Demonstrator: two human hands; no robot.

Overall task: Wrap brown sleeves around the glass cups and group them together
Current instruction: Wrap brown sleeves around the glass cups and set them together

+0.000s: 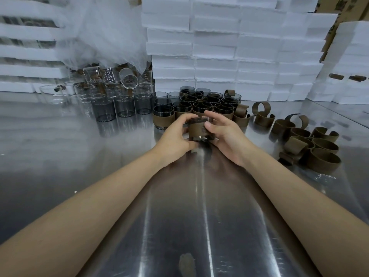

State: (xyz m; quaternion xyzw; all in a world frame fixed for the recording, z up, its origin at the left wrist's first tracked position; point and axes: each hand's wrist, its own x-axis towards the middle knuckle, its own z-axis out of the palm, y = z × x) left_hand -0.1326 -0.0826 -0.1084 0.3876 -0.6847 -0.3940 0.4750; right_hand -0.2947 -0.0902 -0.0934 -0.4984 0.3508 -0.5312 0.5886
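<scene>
A dark glass cup (199, 131) with a brown sleeve around it sits between my two hands at the middle of the steel table (179, 206). My left hand (176, 134) grips its left side and my right hand (225, 136) grips its right side, thumb on the sleeve. Just behind stands a cluster of sleeved cups (207, 105). Several bare smoky cups (123, 107) stand to the left. Loose brown sleeves (311, 142) lie in a pile to the right.
Clear glass cups (95, 86) and bubble wrap (103, 33) sit at the back left. Stacked white foam boxes (229, 47) form a wall behind the cups. More foam trays (28, 47) rise at the far left.
</scene>
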